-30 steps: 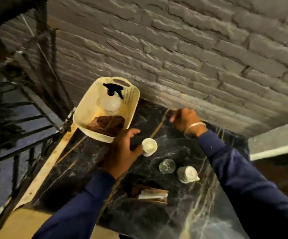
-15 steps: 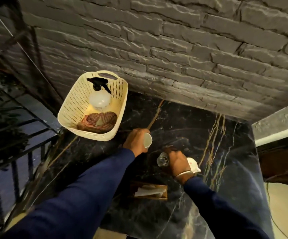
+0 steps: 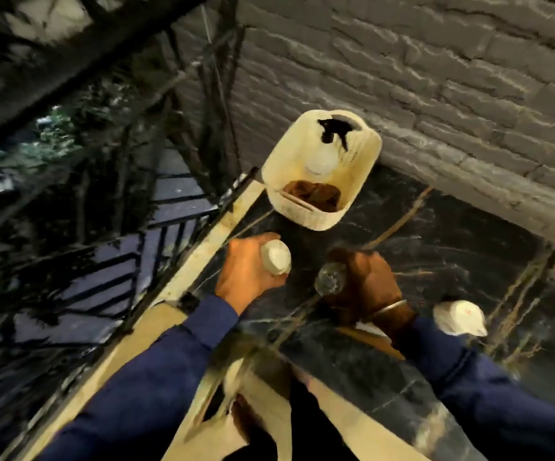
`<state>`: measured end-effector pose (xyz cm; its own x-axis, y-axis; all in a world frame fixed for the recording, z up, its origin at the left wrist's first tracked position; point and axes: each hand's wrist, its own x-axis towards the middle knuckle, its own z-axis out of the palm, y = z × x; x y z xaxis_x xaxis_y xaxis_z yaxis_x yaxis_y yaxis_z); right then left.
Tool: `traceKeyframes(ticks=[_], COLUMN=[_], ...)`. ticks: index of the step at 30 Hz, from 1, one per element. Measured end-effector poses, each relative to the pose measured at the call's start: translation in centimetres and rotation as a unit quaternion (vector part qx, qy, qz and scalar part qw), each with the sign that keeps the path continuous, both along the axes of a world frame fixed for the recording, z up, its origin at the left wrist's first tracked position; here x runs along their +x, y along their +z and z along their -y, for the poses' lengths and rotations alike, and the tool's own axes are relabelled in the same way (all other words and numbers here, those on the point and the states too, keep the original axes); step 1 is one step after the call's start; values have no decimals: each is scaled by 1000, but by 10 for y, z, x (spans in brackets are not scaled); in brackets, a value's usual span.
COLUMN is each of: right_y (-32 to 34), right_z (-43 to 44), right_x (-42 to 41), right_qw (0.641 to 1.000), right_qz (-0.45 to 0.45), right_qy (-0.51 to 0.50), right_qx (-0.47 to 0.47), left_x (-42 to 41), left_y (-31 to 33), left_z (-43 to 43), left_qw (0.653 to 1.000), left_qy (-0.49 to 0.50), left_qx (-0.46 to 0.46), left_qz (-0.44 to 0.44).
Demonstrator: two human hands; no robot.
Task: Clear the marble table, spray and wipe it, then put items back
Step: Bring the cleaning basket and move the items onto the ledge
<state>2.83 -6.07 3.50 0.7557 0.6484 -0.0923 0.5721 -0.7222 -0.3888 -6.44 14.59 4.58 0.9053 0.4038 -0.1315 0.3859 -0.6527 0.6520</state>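
Marble, black with pale gold veins, makes up the bench [image 3: 435, 261] under your arms, and most of its things are off the surface or in your grip. Your left hand [image 3: 246, 274] is wrapped around a small white cup [image 3: 277, 257], held above the bench's near-left edge. Just to its right, your right hand [image 3: 366, 281] is clasped on a clear glass [image 3: 330, 279], its mouth tilted toward you; a thin bangle sits on that wrist. Beyond both hands, toward the grey brick wall [image 3: 435, 78], a cream basket [image 3: 306, 214] stands at the bench's far-left corner with a spray bottle [image 3: 322, 158] and a brown cloth [image 3: 312, 194] inside. To the right of your right wrist a white creamer [image 3: 457, 317] rests on the marble. A wooden holder [image 3: 374, 341] shows partly beneath that forearm. Left of your left hand, black railings [image 3: 156, 234] drop away.
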Motion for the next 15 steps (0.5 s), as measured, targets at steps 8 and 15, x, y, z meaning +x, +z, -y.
traceKeyframes(ticks=[8,15], right_y=[-45,-102], right_z=[-172,-288], right_x=[-105,-209], right_qw=[979,950], right_qz=[-41,-100], right_qy=[199,294], right_qx=[34,-38], left_x=[-206,-333], left_y=[-31,-126], left_z=[-95,-129], left_qw=[954,908], left_qy=[299,402], left_qx=[-24,-32], left_qz=[-1,-114])
